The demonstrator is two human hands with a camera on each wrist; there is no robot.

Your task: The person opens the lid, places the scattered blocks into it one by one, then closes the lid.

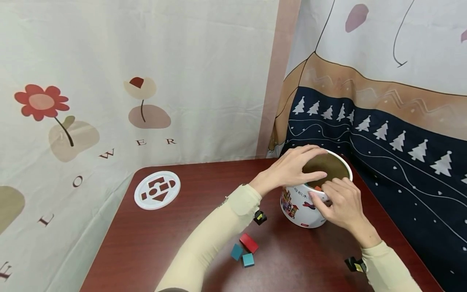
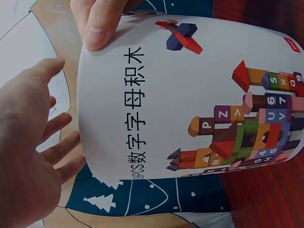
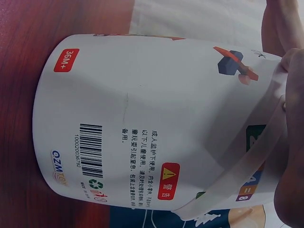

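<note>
A white toy-block bucket (image 1: pixel 300 211) with printed pictures stands upright on the table, its top uncovered. My left hand (image 1: pixel 297 164) is over the bucket's left rim, fingers extended across the opening and thumb spread apart. In the left wrist view that hand (image 2: pixel 33 147) shows its fingers loosely spread beside the rim, holding nothing. My right hand (image 1: pixel 341 202) grips the near right rim, with its thumb on the outer wall and its fingers reaching over the edge. A bit of orange-red (image 1: pixel 318 188) shows inside; most of the interior is hidden.
On the dark red table (image 1: pixel 204 202) lie a red block (image 1: pixel 249 243) and two blue blocks (image 1: pixel 236 252), left of the bucket. A white lid (image 1: pixel 172 196) with shaped cutouts lies at the far left. Printed cloth (image 1: pixel 219 81) hangs behind and along the right side.
</note>
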